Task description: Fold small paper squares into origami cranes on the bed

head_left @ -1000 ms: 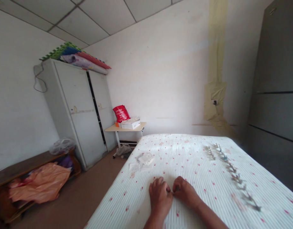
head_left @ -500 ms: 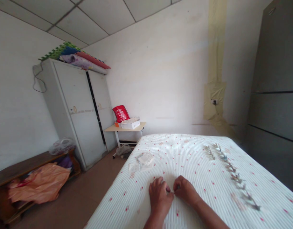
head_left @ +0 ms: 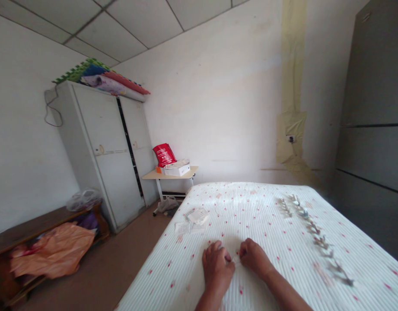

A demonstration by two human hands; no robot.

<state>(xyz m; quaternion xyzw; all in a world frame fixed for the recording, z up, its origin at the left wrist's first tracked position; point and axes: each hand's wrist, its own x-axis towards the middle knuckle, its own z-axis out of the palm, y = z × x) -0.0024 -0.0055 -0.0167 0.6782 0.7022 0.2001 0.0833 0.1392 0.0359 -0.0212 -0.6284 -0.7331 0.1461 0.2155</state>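
Note:
Low over the striped, red-dotted bedcover [head_left: 163, 283], my left hand [head_left: 217, 267] is closed, its thumb and fingers pinched together. My right hand [head_left: 254, 258] is just to its right, also closed in a pinch. A faint whitish, thin piece shows in the narrow gap between the two hands, too small and blurred to name. Beyond my left hand lie a white packet [head_left: 199, 216] and a printed paper slip [head_left: 182, 227]. Over to the right, small dark and silvery pieces [head_left: 319, 240] lie in a long row, with a shorter row [head_left: 284, 207] beside its far end.
A small table [head_left: 150, 174] past the bed's far left corner carries a red bag [head_left: 164, 154] and a white box [head_left: 177, 169]. Grey cabinets [head_left: 111, 185] stand at left, near a low wooden bench [head_left: 33, 218] with an orange plastic bag [head_left: 56, 250]. A dark grey cabinet [head_left: 374, 155] borders the right.
My right hand has shifted slightly to the right, widening the gap between my hands. The whitish piece shows a little more there. The rows of small pieces are unchanged.

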